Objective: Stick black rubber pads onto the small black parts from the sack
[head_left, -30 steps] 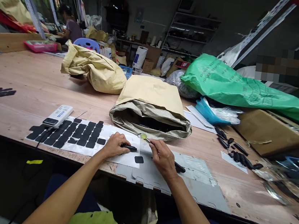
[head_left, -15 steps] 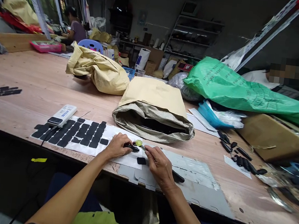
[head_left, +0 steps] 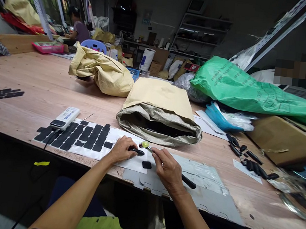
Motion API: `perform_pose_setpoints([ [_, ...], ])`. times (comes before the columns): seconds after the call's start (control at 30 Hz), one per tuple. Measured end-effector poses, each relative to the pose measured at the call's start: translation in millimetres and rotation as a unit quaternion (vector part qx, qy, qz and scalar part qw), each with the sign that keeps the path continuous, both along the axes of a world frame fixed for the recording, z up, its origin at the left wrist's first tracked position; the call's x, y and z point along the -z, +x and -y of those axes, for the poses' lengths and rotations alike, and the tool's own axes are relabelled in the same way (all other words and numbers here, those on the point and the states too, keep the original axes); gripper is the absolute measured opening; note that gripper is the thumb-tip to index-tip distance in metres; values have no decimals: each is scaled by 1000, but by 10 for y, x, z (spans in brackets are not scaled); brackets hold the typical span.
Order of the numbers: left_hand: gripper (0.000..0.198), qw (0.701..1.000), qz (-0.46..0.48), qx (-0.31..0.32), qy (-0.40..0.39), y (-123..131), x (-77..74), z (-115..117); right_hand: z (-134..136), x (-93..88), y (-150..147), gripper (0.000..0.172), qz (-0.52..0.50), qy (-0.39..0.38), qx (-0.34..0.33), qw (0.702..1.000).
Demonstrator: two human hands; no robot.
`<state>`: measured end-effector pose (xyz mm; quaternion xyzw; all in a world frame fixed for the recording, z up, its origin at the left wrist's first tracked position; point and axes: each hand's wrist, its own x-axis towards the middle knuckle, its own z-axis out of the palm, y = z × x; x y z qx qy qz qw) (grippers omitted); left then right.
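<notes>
My left hand [head_left: 122, 149] rests over the white sheet [head_left: 115, 136], fingers closed on a small, slim black piece [head_left: 137, 151] that points right. In my right hand [head_left: 168, 171] is a spoon-like tool [head_left: 188, 181] with a black handle, a thin metal shaft and a small round yellow-green end. That round end is just above the tip of the black piece; I cannot tell whether they touch. Below them lies a single black rounded square [head_left: 146, 165]. Rows of similar black squares [head_left: 86, 134] cover the sheet to the left.
A white device [head_left: 65, 118] with a cable sits on the squares. Beyond my hands lies an open-mouthed paper sack [head_left: 160, 97]. Black handle-like pieces [head_left: 252, 167], a cardboard box [head_left: 275, 140] and a green sack [head_left: 234, 85] are to the right. A person [head_left: 79, 29] sits far left.
The view has shifted slightly. My right hand and the tool's round end have moved a little up and away from the black piece, which my left hand still holds.
</notes>
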<state>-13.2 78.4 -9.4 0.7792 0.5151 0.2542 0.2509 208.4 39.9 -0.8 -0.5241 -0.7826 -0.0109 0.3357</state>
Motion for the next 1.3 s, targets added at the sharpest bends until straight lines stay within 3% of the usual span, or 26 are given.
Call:
perform_pose_setpoints([
  [0.27, 14, 1000, 6, -3, -4, 4, 18, -12, 46, 40, 134, 27, 3, -20, -3, 1000],
  [0.5, 12, 1000, 6, -4, 7, -1, 43, -19, -363, 13, 236, 26, 0, 17, 59, 998],
  [0.67, 13, 1000, -3, -3, 5, -2, 28, 0, -647, 208, 245, 22, 77, -10, 65, 995],
  [0.8, 15, 1000, -18, 1, 1, -2, 25, -17, -704, 337, 213, 19, 79, -31, 61, 995],
  [0.93, 16, 1000, -1, 10, 12, -11, -31, 7, -684, 322, 192, 16, 65, -51, 75, 994],
  [1.03, 19, 998, 50, 42, 15, 11, -190, 262, -667, 289, 177, 14, 68, -60, 87, 992],
  [1.17, 30, 985, 62, 156, -22, 102, -338, 933, -659, 277, 161, 16, 78, -66, 100, 990],
  [1.23, 33, 972, 27, 228, -56, 161, -239, 1242, -656, 277, 156, 16, 79, -72, 103, 989],
  [1.3, 33, 964, -20, 245, -105, 212, -1, 1436, -653, 275, 152, 17, 77, -75, 102, 989],
])
